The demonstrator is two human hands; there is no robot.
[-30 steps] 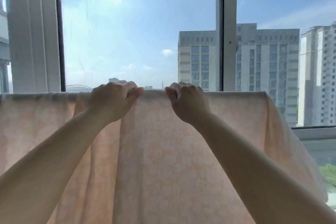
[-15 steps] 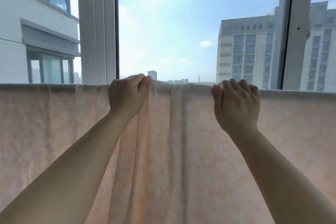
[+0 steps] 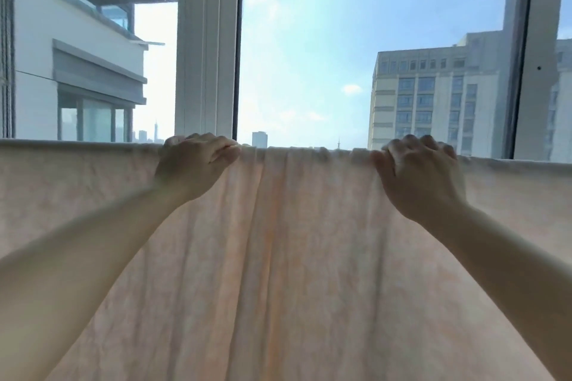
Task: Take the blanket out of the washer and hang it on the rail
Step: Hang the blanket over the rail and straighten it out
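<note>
- Blanket (image 3: 294, 257), pale peach with a faint mottled pattern, hangs draped over a horizontal line that runs across the whole width of the head view; the rail itself is hidden under the cloth.
- Left hand (image 3: 193, 164) grips the blanket's top fold left of centre, fingers curled over the edge and thumb pressed against the near side.
- Right hand (image 3: 421, 176) grips the same top fold right of centre, knuckles up and fingers hooked over the far side.
- Both hands sit well apart, with a run of small gathers and bunched pleats in the cloth between them.
- Long vertical folds fall from that gathered stretch down to the bottom of the view; the cloth to either side lies flatter.
- Both bare forearms reach up and inward from the lower corners.
- Behind the blanket stands a white window frame (image 3: 205, 49), its upright just behind the left hand, and a second upright (image 3: 529, 49) near the right edge.
- Through the glass: blue sky with thin cloud, a grey multi-storey block (image 3: 433, 102) at right, a white building (image 3: 77, 71) with a grey overhang at left, and distant towers on the skyline.
- No brand, label or legible writing shows on the blanket or the frame.
</note>
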